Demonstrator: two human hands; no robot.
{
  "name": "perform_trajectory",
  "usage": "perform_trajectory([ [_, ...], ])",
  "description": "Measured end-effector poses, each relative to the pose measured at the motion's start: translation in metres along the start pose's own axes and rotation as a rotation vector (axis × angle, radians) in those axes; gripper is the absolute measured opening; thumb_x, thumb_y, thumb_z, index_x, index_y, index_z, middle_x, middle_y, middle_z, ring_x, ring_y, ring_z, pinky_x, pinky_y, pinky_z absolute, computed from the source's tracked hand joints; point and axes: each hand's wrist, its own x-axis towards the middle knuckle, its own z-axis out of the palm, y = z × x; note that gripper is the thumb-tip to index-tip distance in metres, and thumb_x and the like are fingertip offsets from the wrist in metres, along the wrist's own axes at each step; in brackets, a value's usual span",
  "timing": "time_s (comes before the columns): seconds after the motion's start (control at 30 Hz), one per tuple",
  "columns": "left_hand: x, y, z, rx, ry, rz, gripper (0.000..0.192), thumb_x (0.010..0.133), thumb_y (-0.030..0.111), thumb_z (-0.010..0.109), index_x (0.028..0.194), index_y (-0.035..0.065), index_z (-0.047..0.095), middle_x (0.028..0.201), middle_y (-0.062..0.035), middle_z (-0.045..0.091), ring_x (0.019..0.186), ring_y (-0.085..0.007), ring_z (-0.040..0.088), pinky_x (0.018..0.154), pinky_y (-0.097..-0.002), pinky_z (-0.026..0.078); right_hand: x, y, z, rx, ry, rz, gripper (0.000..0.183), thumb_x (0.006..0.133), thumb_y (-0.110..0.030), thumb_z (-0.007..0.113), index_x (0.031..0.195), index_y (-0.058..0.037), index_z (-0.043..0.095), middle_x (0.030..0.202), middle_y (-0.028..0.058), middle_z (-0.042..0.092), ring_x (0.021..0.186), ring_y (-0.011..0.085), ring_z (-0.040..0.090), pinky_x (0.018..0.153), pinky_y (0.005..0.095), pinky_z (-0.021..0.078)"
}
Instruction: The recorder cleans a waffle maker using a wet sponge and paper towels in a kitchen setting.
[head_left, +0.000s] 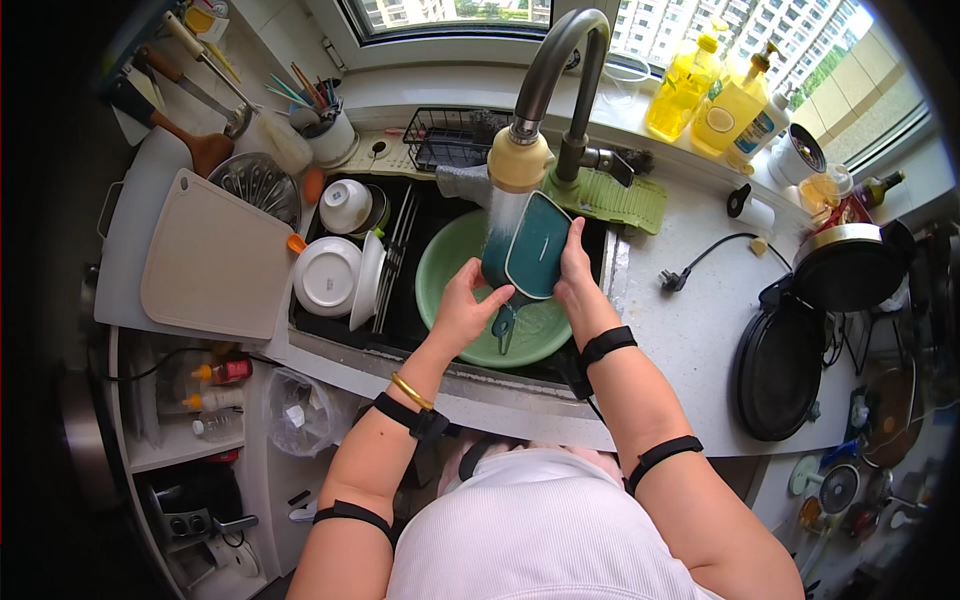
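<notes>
Over a light green basin (439, 281) in the sink, both hands hold a dark teal rectangular dish with a pale rim (541, 251). My left hand (471, 300) grips its near left edge, thumb on the rim. Around the right side of the dish wraps my right hand (573, 262). Water streams from the cream-coloured spray head (517, 161) of the curved metal faucet (551, 56) onto the left part of the dish. A teal loop-ended piece (504, 324) hangs below the dish; whether it is the dish's handle I cannot tell. Water lies in the basin.
White bowls (328, 276) stand in a rack left of the basin. Farther left lies a beige cutting board (217, 259). A green drain mat (619, 201) is behind the faucet's base. On the right counter are a black plug (675, 280) and an open electric griddle (778, 375).
</notes>
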Motion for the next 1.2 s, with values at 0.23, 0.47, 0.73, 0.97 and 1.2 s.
perform_trajectory([
  [0.23, 0.033, 0.018, -0.013, -0.204, -0.013, -0.284, 0.029, 0.091, 0.032, 0.06, 0.081, 0.005, 0.061, 0.074, 0.0061, 0.058, 0.061, -0.0027, 0.047, 0.057, -0.0179, 0.039, -0.018, 0.011, 0.012, -0.121, -0.138, 0.097, 0.082, 0.083, -0.072, 0.037, 0.118, -0.0003, 0.054, 0.114, 0.0125, 0.06, 0.102, 0.0251, 0.058, 0.091, 0.0386, 0.046],
  [0.47, 0.096, -0.004, 0.004, 0.044, 0.027, -0.212, 0.039, 0.081, 0.031, 0.067, 0.09, -0.0051, 0.056, 0.087, -0.0156, 0.066, 0.076, -0.0291, 0.063, 0.07, -0.034, 0.048, -0.012, 0.002, 0.011, -0.045, -0.036, -0.016, 0.081, 0.083, -0.071, 0.038, 0.116, 0.001, 0.054, 0.111, 0.0131, 0.06, 0.097, 0.0235, 0.059, 0.088, 0.0373, 0.0472],
  [0.73, 0.043, -0.008, -0.012, -0.357, 0.055, -0.351, 0.036, 0.08, 0.012, 0.07, 0.11, 0.0006, 0.053, 0.102, -0.0064, 0.062, 0.09, -0.0121, 0.059, 0.079, -0.0264, 0.049, 0.005, -0.009, 0.016, -0.569, -0.159, -0.656, 0.051, 0.098, -0.041, 0.037, 0.13, -0.0009, 0.04, 0.123, 0.0155, 0.051, 0.114, 0.0229, 0.048, 0.099, 0.0309, 0.0341],
  [0.97, 0.023, -0.024, -0.003, -0.211, 0.085, -0.079, 0.03, 0.078, 0.003, 0.069, 0.104, 0.0008, 0.055, 0.094, -0.0052, 0.063, 0.084, -0.0118, 0.058, 0.076, -0.0262, 0.048, -0.039, -0.005, 0.04, -1.195, -0.01, -1.201, 0.063, 0.087, -0.033, 0.056, 0.133, 0.0031, 0.034, 0.135, 0.0245, 0.036, 0.13, 0.0365, 0.031, 0.108, 0.045, 0.0239],
  [1.2, 0.017, -0.017, 0.013, 0.042, 0.123, 0.036, 0.028, 0.076, 0.006, 0.068, 0.099, 0.0014, 0.053, 0.081, -0.0102, 0.059, 0.071, -0.0141, 0.055, 0.066, -0.0283, 0.046, -0.037, -0.031, 0.054, -1.255, -0.286, -1.043, 0.032, 0.09, -0.029, 0.047, 0.103, -0.0037, 0.062, 0.105, 0.0168, 0.059, 0.106, 0.035, 0.05, 0.102, 0.0475, 0.0297],
])
